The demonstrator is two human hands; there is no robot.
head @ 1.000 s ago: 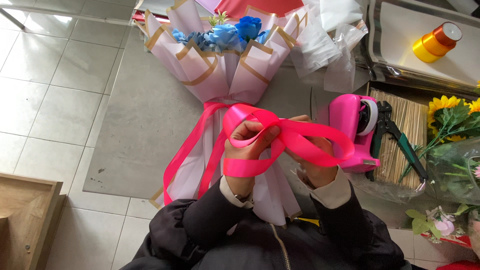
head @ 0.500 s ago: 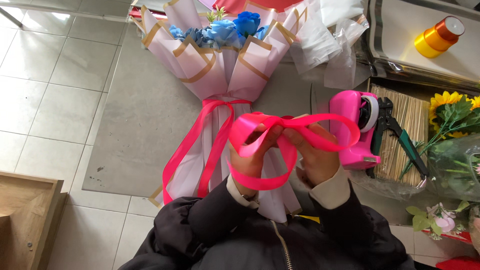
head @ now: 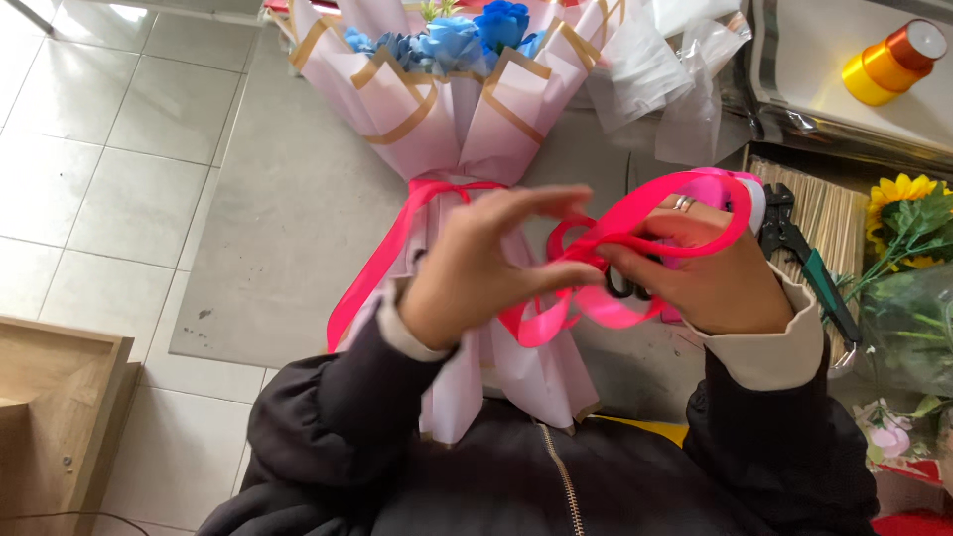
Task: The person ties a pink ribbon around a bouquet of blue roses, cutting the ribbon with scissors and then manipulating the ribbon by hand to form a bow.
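Observation:
Both hands are raised above a bouquet of blue flowers [head: 467, 40] wrapped in pale pink paper [head: 447, 119], which lies on a grey mat. My left hand [head: 476, 268] pinches the middle of a bright pink ribbon [head: 635, 223], its other fingers spread. My right hand [head: 705, 273], with a ring on it, grips the ribbon's loops from the other side. More pink ribbon [head: 382, 253] is tied around the bouquet's neck and trails down its left side.
A pink tape dispenser [head: 749, 199] and green-handled pliers [head: 809, 263] lie behind my right hand, beside a bundle of thin sticks [head: 824, 203]. Sunflowers [head: 908, 218] are at the right, an orange ribbon spool [head: 884, 60] at top right, a wooden box [head: 50, 417] at lower left.
The view has closed in on my hands. The ribbon loops have been drawn tighter between my hands, and my left hand's fingers have spread apart.

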